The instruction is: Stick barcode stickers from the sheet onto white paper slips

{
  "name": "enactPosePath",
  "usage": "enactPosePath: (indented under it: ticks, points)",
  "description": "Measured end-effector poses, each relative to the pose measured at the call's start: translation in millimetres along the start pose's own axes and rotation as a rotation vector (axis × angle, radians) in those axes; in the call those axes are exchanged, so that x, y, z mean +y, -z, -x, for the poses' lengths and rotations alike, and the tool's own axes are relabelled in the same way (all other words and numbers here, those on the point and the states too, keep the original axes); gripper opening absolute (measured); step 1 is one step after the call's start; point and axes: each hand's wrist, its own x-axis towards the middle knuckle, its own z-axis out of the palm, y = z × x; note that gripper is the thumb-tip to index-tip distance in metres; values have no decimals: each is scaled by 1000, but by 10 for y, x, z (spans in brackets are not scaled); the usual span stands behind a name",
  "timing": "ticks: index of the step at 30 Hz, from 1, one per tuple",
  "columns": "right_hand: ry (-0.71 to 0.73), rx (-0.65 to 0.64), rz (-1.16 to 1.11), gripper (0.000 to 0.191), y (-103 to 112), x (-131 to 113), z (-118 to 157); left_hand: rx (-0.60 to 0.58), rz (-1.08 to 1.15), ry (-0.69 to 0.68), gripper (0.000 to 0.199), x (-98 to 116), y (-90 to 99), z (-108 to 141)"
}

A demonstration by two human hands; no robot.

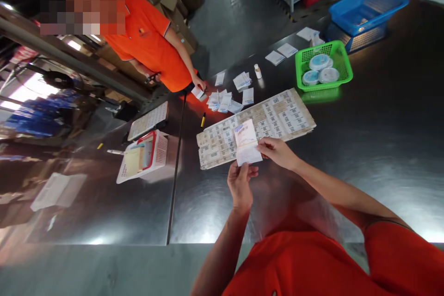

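Both my hands hold a white paper slip with print and a crease across it. My left hand pinches its lower edge between thumb and fingers. On the slip's right edge, the fingers of my right hand are closed. Beneath and behind the slip lies a long flat board covered with printed code labels. Beyond the board, several small white packets are spread on the dark metal table. A small white bottle stands near them.
A green basket holds round tubs; blue baskets stand behind it. At the left are a white basket, a tray and a yellow marker. Across the table, a person in orange touches a packet.
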Motion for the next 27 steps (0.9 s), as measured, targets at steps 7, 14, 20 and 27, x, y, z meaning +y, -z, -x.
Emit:
enactPosePath:
  ticks: [7, 14, 20, 27]
  points:
    - [-15, -15, -40, 33, -39, 30, -3, -2, 16, 39, 36, -35, 39, -32]
    - [-38, 127, -38, 46, 50, 218, -139, -54, -125, 67, 28, -214, 227, -145]
    - [-88, -189, 221, 32, 187, 479, -171, -111, -367, 146, 22, -509, 646, -147]
    - [-280, -36, 284, 28, 146, 886, -402, 315, -332, 259, 56, -986, 1697, -126]
